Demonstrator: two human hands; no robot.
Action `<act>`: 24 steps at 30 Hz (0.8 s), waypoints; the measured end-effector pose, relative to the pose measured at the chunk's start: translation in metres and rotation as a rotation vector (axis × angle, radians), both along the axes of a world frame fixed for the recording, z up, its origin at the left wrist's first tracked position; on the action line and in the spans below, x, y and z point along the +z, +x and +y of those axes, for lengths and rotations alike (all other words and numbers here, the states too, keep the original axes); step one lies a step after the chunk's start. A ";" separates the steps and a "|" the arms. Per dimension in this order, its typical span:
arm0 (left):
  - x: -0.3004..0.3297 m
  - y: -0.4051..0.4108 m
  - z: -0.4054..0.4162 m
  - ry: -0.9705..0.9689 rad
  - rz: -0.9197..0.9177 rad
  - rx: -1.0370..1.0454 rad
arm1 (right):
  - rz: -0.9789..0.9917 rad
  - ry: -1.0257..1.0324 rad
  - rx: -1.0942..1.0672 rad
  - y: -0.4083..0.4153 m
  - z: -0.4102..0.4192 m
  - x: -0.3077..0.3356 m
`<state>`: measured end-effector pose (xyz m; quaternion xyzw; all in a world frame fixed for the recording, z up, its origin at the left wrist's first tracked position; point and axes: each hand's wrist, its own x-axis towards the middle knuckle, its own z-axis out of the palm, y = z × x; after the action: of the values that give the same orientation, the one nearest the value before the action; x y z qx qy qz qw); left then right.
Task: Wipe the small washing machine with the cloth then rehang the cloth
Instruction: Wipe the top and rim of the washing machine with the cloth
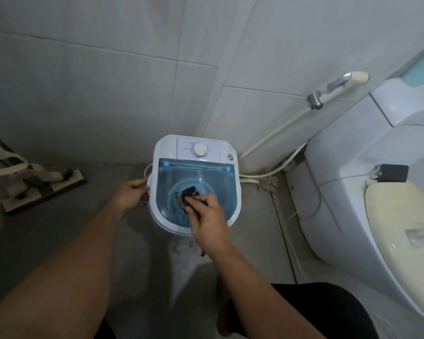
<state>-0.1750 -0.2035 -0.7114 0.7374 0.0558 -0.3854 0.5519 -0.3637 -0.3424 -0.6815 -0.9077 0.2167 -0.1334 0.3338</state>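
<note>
A small white washing machine (195, 182) with a see-through blue lid (196, 174) stands on a tiled bathroom floor (260, 216) in a corner. The right hand (209, 222) presses a dark cloth (187, 193) on the lid. The left hand (130, 194) grips the machine's left side. A toilet (367, 192) stands to the right, a floor mop (42, 187) to the left.

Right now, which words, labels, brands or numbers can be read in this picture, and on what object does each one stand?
No text can be read with certainty.
Small dark markings around the round white dial on the control panel of the small white washing machine with the blue see-through lid: too small and blurred to read.
Small black box on the white toilet tank: no print visible.
Dark cloth under the right hand: no print visible.
</note>
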 end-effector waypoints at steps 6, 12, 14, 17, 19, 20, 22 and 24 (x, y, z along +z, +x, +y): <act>-0.007 0.001 0.001 -0.034 0.023 0.026 | 0.068 -0.086 -0.407 -0.060 -0.049 -0.021; -0.014 0.005 0.005 -0.059 0.048 0.024 | 0.020 -0.142 -0.185 -0.039 0.023 -0.028; -0.018 0.006 0.006 -0.068 0.049 0.015 | 0.044 -0.171 -0.072 -0.020 0.044 -0.025; -0.019 0.007 0.005 -0.073 0.052 0.002 | 0.068 -0.123 0.059 0.011 0.048 -0.018; -0.017 0.007 0.005 -0.068 0.052 -0.012 | 0.089 -0.044 0.134 0.025 0.035 -0.010; -0.017 0.007 0.005 -0.066 0.048 -0.018 | 0.077 -0.002 0.137 0.029 0.025 -0.005; -0.015 0.007 0.005 -0.070 0.041 -0.017 | -0.003 0.066 0.009 0.028 -0.002 0.004; -0.015 0.005 0.005 -0.070 0.040 -0.007 | -0.041 0.064 -0.226 0.014 -0.038 0.005</act>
<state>-0.1696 -0.1987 -0.7265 0.7098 0.0507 -0.4038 0.5750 -0.3496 -0.3803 -0.6766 -0.8634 0.3148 -0.1820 0.3496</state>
